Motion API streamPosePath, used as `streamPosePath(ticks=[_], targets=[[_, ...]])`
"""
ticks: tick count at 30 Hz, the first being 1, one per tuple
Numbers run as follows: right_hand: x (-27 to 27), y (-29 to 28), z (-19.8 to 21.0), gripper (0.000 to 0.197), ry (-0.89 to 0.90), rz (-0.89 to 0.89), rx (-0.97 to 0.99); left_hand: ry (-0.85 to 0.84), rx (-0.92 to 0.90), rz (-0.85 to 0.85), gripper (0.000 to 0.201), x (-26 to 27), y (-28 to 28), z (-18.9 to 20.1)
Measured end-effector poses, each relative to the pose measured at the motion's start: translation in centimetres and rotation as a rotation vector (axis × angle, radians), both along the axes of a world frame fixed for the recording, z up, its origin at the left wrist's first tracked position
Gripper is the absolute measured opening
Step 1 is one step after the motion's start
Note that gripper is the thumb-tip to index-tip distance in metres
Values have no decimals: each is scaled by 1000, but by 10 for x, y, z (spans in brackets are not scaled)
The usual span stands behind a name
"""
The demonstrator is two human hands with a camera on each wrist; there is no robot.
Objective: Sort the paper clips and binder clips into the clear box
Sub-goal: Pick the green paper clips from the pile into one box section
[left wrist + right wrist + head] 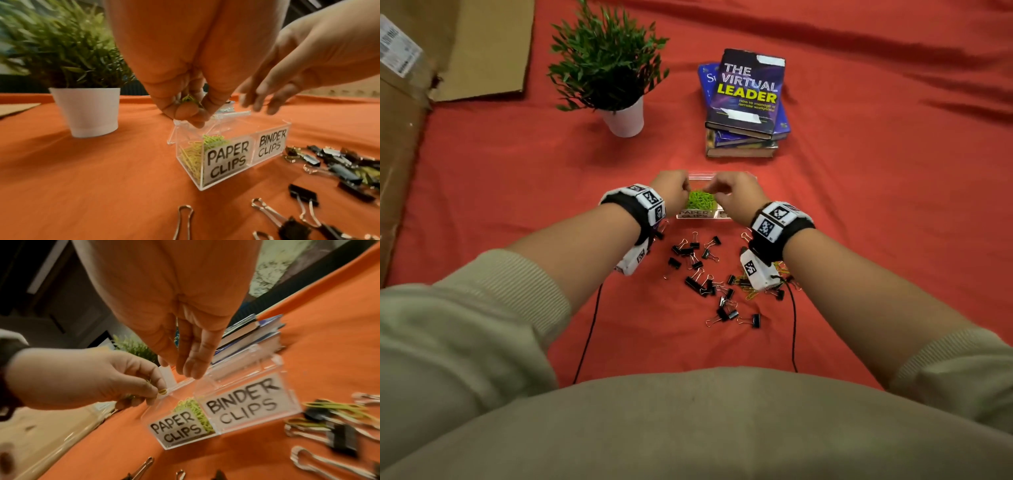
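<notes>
Left hand (185, 104) over the box (226, 162) at 12 o'clock, fingers (180, 112) curled round a few green paper clips (190, 99) above the PAPER CLIPS half. Right hand (185, 353) alongside, fingers straight and loose, holding nothing. Binder clips (702, 274) scattered at 6 o'clock of the box on the desk (517, 171). Probably light, stiff, springy; best pinched by the black body, not the wire loops.

A potted plant (607, 68) in a white pot stands on the red cloth (859, 205), a stack of books (744, 102) beside it. Flattened cardboard (431, 51) lies at the far left.
</notes>
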State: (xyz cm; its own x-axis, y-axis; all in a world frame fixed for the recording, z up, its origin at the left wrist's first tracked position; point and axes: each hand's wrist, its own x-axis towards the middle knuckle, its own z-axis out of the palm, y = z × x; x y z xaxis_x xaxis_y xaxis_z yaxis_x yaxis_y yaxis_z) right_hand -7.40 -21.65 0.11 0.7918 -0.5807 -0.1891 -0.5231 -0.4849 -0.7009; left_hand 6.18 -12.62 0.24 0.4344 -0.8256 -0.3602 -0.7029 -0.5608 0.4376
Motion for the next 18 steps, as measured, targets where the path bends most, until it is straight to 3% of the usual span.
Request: streamPosePath(ticks=[4, 7, 11, 14, 18], targets=[[-51, 2, -4, 17, 48, -150, 99, -65, 84, -144, 29, -8, -18, -5], [-91, 12, -12, 18, 170, -110, 120, -176, 67, -243, 33, -18, -17, -10], [-131, 25, -26, 17, 328, -25, 22, -305, -105, -255, 33, -48, 2, -7], [-149, 36, -40, 23, 410, 29, -70, -199, -112, -310, 25, -85, 21, -16], [-159, 50, -55, 34, 364, -11, -100, -64, 65, -395, 26, -126, 46, -43]])
